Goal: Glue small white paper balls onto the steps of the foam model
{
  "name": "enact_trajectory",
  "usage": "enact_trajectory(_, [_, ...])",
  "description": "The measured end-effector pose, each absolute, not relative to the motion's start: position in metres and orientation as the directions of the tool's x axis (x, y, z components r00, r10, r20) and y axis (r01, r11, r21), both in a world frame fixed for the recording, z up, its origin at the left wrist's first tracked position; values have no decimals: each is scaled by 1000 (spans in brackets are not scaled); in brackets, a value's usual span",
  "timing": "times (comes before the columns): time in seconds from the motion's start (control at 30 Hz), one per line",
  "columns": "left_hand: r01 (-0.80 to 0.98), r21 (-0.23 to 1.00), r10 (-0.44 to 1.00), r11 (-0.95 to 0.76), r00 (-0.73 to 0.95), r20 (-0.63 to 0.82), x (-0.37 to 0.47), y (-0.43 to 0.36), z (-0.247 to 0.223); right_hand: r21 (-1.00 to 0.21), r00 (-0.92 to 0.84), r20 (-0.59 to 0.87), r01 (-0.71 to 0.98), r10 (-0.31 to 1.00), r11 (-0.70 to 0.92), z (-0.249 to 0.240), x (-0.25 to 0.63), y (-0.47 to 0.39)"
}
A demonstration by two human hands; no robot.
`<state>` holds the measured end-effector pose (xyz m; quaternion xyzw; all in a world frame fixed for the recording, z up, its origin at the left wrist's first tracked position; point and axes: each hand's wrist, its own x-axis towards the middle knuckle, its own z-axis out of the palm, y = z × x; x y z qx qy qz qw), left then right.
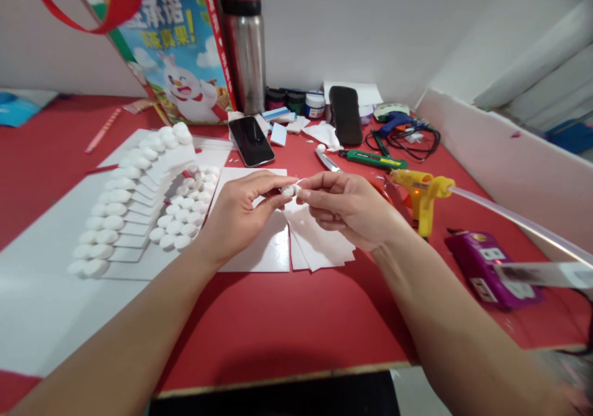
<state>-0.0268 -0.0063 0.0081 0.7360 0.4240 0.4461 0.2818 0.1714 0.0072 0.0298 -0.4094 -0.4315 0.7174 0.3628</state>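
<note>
Both my hands meet over white sheets (pixel 254 243) in the middle of the red table. My left hand (pixel 245 209) pinches a small white piece (pixel 290 190) between thumb and fingers. My right hand (pixel 345 206) is closed on the other side of that same piece, with a thin white strip showing at its fingertips. Whether the piece is paper or something softer I cannot make out. To the left lie rows of round white discs (pixel 175 225), and more discs (pixel 106 237) sit along the ends of stacked white cards (pixel 134 233).
A yellow glue gun (pixel 419 193) stands at right, near a purple box (pixel 486 267). Behind are a green cutter (pixel 376 159), two phones (pixel 252 141), paint jars (pixel 315 105), a steel flask (pixel 248 45) and a printed bag (pixel 180 51). A white wall (pixel 500 169) bounds the right side.
</note>
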Motion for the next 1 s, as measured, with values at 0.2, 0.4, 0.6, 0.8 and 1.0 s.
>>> enact_trajectory(0.2, [356, 809, 883, -468, 233, 408, -26, -7, 8, -954, -316, -232, -112, 920, -279, 28, 168, 5])
enact_trajectory(0.4, [297, 892, 938, -342, 170, 303, -20, -11, 9, -981, -137, 56, 177, 989, 80, 21, 161, -1])
enact_trajectory(0.6, [225, 938, 963, -265, 109, 246, -16, -12, 9, -667, -193, 428, 591, 883, 453, 18, 156, -10])
enact_trajectory(0.8, [121, 969, 975, -214, 83, 205, -13, -13, 7, -695, -181, 424, 563, 887, 447, 20, 156, -9])
enact_trajectory(1.0, [117, 955, 961, -271, 94, 261, -14, -12, 5, -565, -291, 509, 597, 810, 570, 19, 161, -8])
